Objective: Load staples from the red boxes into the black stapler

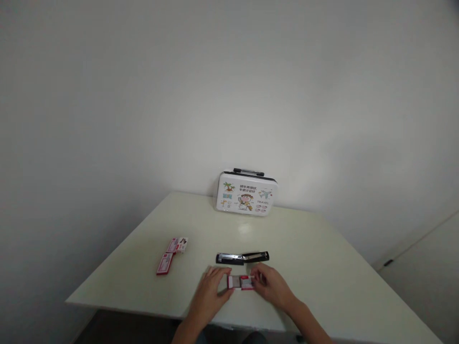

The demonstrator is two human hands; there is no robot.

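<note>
A small red-and-white staple box (241,282) lies at the table's near side, with its tray partly slid out and grey staples visible at its left part. My left hand (210,289) pinches the box's left end between thumb and fingers. At the right end, my right hand (267,284) grips the box, its fingers curled and partly hiding that end. Just beyond the hands rests a black stapler (243,258), swung wide apart so its metal magazine shows; neither hand touches it.
Two more red-and-white boxes (165,263) lie at the table's left, one partly behind the other. A white travel-print case (246,193) with a black handle leans against the wall at the back. The table's near edge (158,313) runs below my hands.
</note>
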